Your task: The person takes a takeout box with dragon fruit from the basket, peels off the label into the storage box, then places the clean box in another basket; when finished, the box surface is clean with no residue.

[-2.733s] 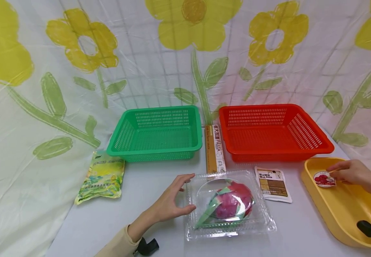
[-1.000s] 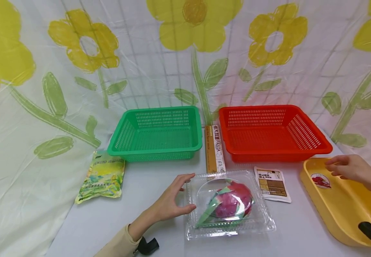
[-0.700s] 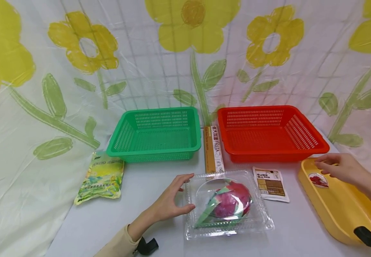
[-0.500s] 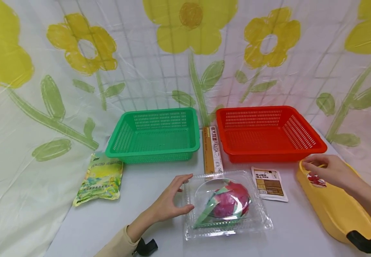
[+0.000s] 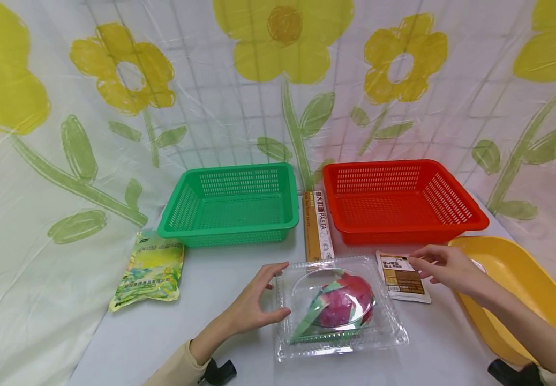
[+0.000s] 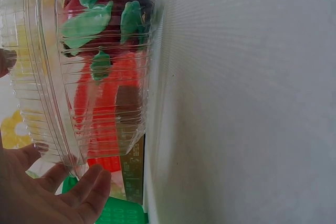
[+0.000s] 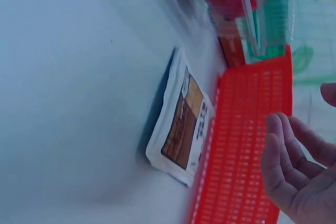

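Head view: spread left grip (image 5: 254, 304) merely touches clear box (image 5: 390, 336); loosely curled, empty right grip (image 5: 448, 269) hovers toward desk's (image 5: 225, 273) right edge.

From the head, a camera looks forward and down across the counter (image 5: 225, 262), red basket (image 5: 405, 236) at 3 o'clock. Both wrist views lie sideways: the left crowds a clear box (image 6: 68, 77) at 10 o'clock; the right, farther off, catches it at 1. All three share box and basket.

Makeshift tabletop set, wider room type unclear: flower-printed curtain (image 5: 210, 123) behind white bench (image 5: 205, 268), green basket (image 5: 232, 237), red basket (image 5: 398, 236) side by side, black wrist mount (image 5: 222, 371).
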Demonstrator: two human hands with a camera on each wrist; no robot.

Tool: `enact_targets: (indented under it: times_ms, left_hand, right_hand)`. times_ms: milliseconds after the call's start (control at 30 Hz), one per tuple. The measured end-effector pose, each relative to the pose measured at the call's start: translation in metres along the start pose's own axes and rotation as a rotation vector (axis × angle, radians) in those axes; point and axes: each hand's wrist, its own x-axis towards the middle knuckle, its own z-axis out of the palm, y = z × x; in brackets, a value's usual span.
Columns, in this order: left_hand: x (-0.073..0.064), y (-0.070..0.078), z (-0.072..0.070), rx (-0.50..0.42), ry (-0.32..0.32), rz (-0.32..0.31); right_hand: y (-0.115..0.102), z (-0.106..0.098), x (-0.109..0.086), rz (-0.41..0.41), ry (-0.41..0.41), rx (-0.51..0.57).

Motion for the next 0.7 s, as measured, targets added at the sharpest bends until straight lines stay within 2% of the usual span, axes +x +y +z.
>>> enact_targets:
  times_ms: [267, 500, 700]
  left_hand:
    - [0.001, 0.000, 0.001, 0.000, -0.001, 0.003]
    - [0.001, 0.001, 0.000, 0.001, -0.002, 0.000]
    - [0.000, 0.001, 0.000, 0.003, -0.002, -0.002]
  right_hand:
    - [-0.001, 0.021, 0.005, -0.031, -0.071, 0.103]
    - [-0.007, 0.046, 0.006, 0.114, -0.186, 0.236]
    - [-0.007, 0.065, 0.007, 0.156, -0.252, 0.269]
